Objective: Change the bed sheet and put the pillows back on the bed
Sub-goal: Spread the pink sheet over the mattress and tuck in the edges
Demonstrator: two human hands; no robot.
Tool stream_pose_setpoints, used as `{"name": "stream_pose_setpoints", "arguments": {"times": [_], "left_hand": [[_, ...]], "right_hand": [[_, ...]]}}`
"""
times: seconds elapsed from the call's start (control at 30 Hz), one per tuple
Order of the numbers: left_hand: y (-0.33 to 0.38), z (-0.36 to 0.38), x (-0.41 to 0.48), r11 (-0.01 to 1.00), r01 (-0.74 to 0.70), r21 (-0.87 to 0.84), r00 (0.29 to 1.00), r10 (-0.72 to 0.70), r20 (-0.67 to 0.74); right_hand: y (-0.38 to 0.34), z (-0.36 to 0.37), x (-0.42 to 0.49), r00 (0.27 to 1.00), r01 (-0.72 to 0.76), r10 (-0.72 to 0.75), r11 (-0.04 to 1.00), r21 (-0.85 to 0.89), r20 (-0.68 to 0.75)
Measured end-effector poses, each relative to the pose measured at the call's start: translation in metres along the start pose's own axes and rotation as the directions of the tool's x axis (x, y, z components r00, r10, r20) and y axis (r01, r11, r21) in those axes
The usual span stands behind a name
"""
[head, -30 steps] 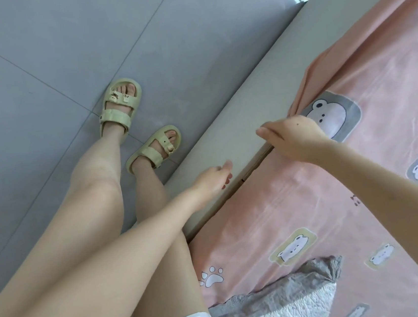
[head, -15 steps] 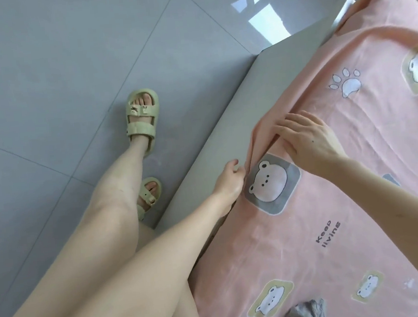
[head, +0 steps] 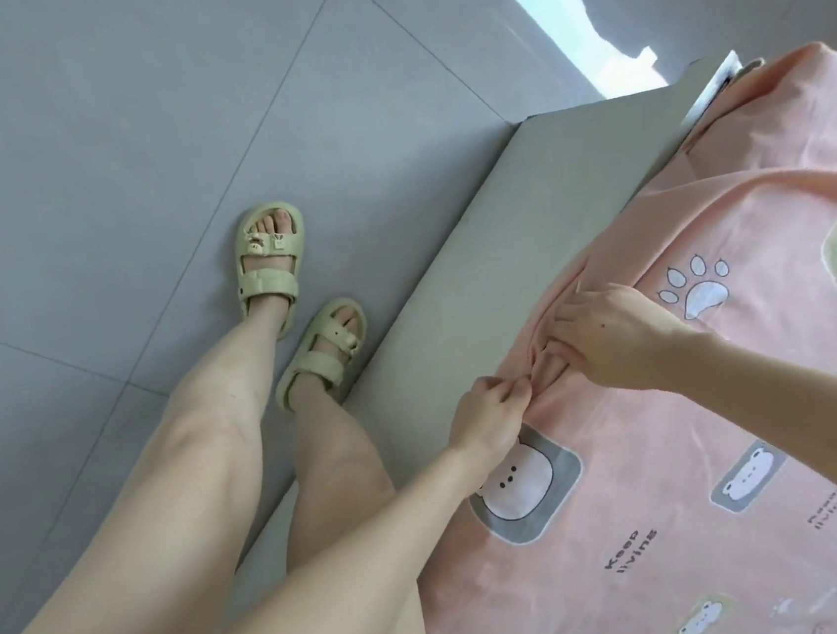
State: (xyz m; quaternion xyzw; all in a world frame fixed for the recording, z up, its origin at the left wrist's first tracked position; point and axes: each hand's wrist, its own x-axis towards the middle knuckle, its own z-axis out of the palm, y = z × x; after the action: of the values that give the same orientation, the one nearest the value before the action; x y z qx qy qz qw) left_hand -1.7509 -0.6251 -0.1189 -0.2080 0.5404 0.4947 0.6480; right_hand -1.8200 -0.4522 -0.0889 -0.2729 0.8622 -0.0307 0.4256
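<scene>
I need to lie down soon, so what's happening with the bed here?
A person stands by the bed fitting a pink sheet. The left hand pinches a fold at the sheet's edge, and the right hand presses on the gathers beside it. The sheet covers the top; no pillows are in view.

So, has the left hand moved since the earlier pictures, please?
Yes: the left hand crossed from the grey bed base onto the edge of the pink sheet.

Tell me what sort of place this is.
Most likely a bedroom in a home: a pink bear-print bed sheet lies spread out, a grey bed frame runs along its edge, and a grey tiled floor lies beyond.
</scene>
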Motion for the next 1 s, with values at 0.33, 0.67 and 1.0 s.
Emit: {"name": "stream_pose_setpoints", "arguments": {"times": [0.33,0.67,1.0], "left_hand": [[-0.002,0.008,0.009,0.967,0.152,-0.202,0.984,-0.130,0.119],[0.020,0.030,0.031,0.929,0.346,-0.134,0.926,-0.314,0.211],[0.031,0.001,0.027,0.982,-0.011,-0.189,0.973,-0.033,-0.230]], "right_hand": [[-0.001,-0.005,0.016,0.943,0.122,-0.071,0.983,-0.138,0.324],[0.022,-0.035,-0.034,0.996,0.059,-0.052,0.994,-0.092,0.078],[0.035,-0.037,0.034,0.743,0.008,0.107,0.986,-0.169,0.660]]}}
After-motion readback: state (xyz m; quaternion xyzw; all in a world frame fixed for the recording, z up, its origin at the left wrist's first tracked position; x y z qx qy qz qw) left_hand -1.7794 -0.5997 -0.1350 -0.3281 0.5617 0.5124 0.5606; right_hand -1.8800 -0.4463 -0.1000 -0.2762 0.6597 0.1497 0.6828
